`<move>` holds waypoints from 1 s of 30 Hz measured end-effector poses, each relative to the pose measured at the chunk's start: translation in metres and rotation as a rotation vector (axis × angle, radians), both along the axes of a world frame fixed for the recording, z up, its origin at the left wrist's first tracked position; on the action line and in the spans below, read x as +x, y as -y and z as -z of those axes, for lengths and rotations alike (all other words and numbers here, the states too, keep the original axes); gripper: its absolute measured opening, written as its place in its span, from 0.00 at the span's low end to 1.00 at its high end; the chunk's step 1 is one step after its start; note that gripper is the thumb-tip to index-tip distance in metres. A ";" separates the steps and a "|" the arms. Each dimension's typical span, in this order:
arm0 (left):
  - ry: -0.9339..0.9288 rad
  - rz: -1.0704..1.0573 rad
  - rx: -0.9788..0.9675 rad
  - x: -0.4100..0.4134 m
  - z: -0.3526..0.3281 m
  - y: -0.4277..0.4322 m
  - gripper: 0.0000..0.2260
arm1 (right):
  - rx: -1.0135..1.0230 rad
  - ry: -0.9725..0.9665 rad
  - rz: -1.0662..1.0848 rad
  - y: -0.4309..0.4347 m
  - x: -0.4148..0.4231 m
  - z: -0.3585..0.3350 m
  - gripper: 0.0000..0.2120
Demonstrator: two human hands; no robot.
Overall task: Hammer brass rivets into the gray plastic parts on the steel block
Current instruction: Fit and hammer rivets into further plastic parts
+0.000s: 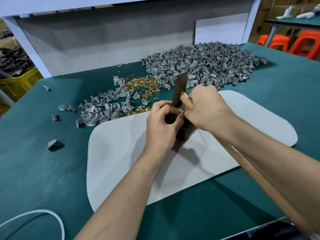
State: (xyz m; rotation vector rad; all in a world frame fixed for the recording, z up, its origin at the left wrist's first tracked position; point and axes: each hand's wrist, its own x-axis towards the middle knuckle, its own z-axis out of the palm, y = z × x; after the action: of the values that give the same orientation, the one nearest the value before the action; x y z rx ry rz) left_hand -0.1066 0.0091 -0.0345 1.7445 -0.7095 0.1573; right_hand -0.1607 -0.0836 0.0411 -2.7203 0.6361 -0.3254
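Locate the steel block [183, 134] near the middle of the pale mat [121, 153]; dark, mostly covered by both hands. Note the left hand [161, 125] curled over the block's top, fingertips pinching a small pale piece, judged to be a gray part [181, 112]; largely hidden, so cannot tell whether a rivet already sits in it. Note the right hand [206, 110] wrapped round the hammer [180, 90] handle, choked up close to the head; head upright just beyond the left fingertips, handle trailing back along the forearm.

Treat a struck fingertip as the main hazard: pinching fingers lie right beside the head's path. Expect a bent or skewed rivet from an off-axis tap, likely with so little view of the seat. Expect the part to jump off the block if held loosely. Watch for block creep on the mat under repeated blows.

Find stock toward the far edge of the green table [52, 170]: brass rivets [143, 85] beyond the mat's far left corner, loose parts [103, 108] left of them, a large heap [199, 64] toward the far right corner. Keep clear of the white cord [39, 211] at the near left corner.
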 end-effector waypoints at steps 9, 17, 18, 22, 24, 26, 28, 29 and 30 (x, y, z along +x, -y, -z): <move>-0.094 0.048 -0.075 0.000 0.004 -0.001 0.10 | 0.169 0.035 -0.117 0.018 -0.009 0.002 0.06; -0.143 0.028 -0.141 -0.007 -0.003 0.000 0.11 | 0.109 -0.004 -0.170 0.025 -0.003 -0.003 0.05; -0.149 0.023 -0.158 -0.008 -0.003 0.001 0.10 | 0.092 -0.018 -0.185 0.025 -0.002 -0.005 0.04; -0.104 0.004 -0.080 -0.007 -0.004 0.000 0.05 | 0.014 -0.063 -0.230 0.025 0.000 -0.009 0.10; -0.097 -0.008 -0.060 -0.006 -0.004 0.000 0.04 | 0.041 -0.063 -0.237 0.025 0.001 -0.008 0.10; -0.105 -0.011 -0.066 -0.007 -0.005 0.000 0.04 | 0.066 -0.060 -0.239 0.026 0.002 -0.008 0.11; -0.121 -0.008 -0.066 -0.008 -0.005 0.000 0.04 | 0.064 -0.074 -0.250 0.027 0.003 -0.009 0.12; -0.127 -0.006 -0.064 -0.008 -0.005 0.000 0.04 | 0.068 -0.080 -0.258 0.027 0.003 -0.009 0.12; -0.129 -0.005 -0.058 -0.007 -0.005 0.000 0.04 | 0.073 -0.083 -0.267 0.027 0.003 -0.010 0.13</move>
State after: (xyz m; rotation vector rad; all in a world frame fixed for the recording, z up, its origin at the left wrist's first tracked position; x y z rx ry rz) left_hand -0.1137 0.0092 -0.0292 1.6843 -0.6014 0.0676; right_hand -0.1576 -0.1102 0.0515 -2.7150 0.2928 -0.1211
